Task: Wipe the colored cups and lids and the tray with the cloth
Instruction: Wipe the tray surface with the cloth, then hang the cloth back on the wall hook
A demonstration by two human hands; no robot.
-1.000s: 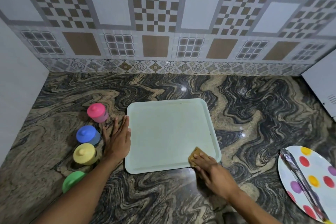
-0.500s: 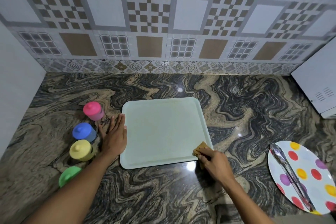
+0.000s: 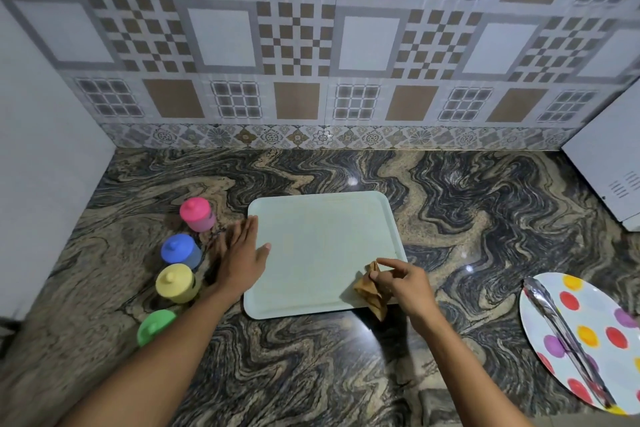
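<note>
In the head view, the pale green tray (image 3: 322,236) lies flat on the swirled stone counter (image 3: 485,218), nothing standing on it. The left hand (image 3: 242,253) lies flat along the tray's left edge, fingers straight and relaxed, thumb reaching onto the tray surface. The right hand (image 3: 405,284) pinches the brown cloth (image 3: 370,291) between thumb and curled fingers, the index finger stretched out. The cloth is bunched at the tray's near right corner, one end trailing over the near edge.

The tray looks like thin, light plastic, stiff but likely to slide on the polished stone, so a flat palm on its rim seems the right brace. The cloth is soft and limp and is best gathered into a pad. The cups look light and easy to tip, so each is probably best held round the body, its lid taken by the knob.

Counted: one tray, one cloth, and four lidded cups in a row left of the tray: pink cup (image 3: 196,214), blue cup (image 3: 180,251), yellow cup (image 3: 175,282), green cup (image 3: 156,324). At the right, well apart, one spotted plate (image 3: 599,305) carries one pair of metal tongs (image 3: 554,319).
</note>
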